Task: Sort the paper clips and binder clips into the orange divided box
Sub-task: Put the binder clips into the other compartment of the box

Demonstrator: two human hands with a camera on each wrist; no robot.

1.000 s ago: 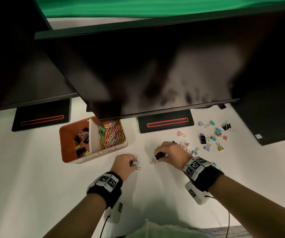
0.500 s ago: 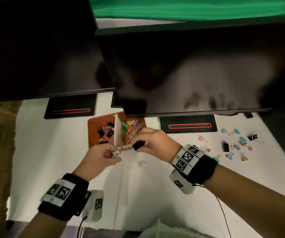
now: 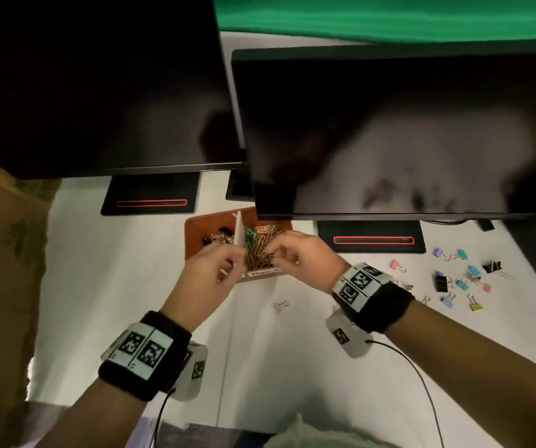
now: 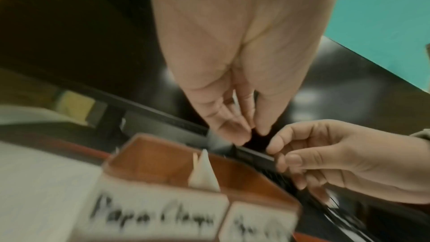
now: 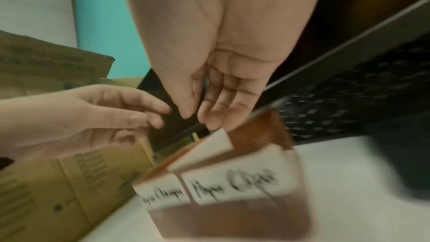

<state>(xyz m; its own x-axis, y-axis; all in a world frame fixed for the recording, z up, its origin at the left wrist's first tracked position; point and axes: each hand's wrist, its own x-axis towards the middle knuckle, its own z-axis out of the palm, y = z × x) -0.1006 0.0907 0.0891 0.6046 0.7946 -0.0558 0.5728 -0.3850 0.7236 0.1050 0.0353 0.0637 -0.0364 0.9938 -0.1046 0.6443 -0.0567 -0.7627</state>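
Orange box [image 3: 195, 234] sits just under the monitor edge, and both my hands hover over its near end. My left hand [image 3: 205, 276] is above the white divider [image 3: 239, 234], on the side where a few binder clips [image 3: 219, 232] lie. My right hand [image 3: 302, 253] is above the heap of paper clips [image 3: 260, 244]. I judge this to be the drop step, with each hand at the box to let go of what it carries. My left fingers [image 4: 230, 126] point down with their tips drawn together. The blur keeps me from telling whether a clip is pinched there. My right fingers [image 5: 223, 109] hang loosely, a small gap to the thumb, and I see nothing in them. Handwritten labels [image 5: 232, 185] on the front wall mark the two sides, too smeared to read. Plenty is left to sort. One small clip [image 3: 281, 305] lies on the desk [image 3: 130, 286] near my right wrist, and a scatter of loose clips [image 3: 441, 282] lies well off to the right. Next I would reach back for those, and each pick calls for a fine pinch on a small thing lying flat.
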